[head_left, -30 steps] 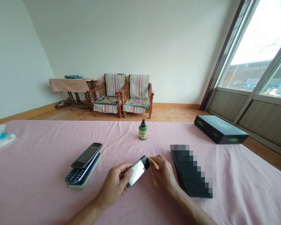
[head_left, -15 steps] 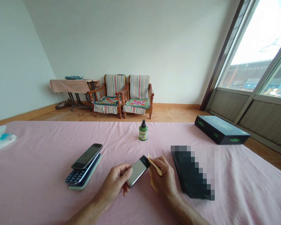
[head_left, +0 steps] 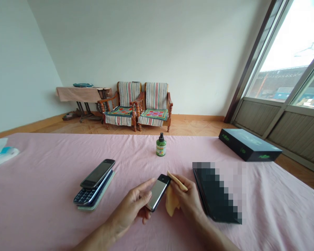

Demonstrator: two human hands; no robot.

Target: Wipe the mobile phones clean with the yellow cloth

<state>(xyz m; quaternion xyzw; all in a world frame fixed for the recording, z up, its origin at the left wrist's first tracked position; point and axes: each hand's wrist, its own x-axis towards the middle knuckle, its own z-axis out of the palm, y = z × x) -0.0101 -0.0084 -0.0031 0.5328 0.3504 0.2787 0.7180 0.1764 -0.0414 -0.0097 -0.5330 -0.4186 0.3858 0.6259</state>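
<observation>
Between thumb and fingers, my left hand (head_left: 136,202) grips a mobile phone (head_left: 157,192), its silvery back with a dark top end facing up, tilted above the pink cloth. A yellow cloth (head_left: 172,202) is pinched in my right hand (head_left: 187,197), with part of it hanging down. The cloth's upper edge meets the dark end of the phone at its right side. To the left lies a stack of phones (head_left: 95,184), the top one with a dark screen and one below showing a keypad.
A green spray bottle (head_left: 161,147) stands beyond my hands. At right lies a dark flat item (head_left: 214,195), partly pixelated, with a black box (head_left: 247,148) behind it. A tissue pack (head_left: 2,157) sits at the left edge of the pink-covered surface (head_left: 42,181).
The phone has turned slightly more upright in my left hand. My right hand has shifted a little right, and more of the yellow cloth now hangs below it.
</observation>
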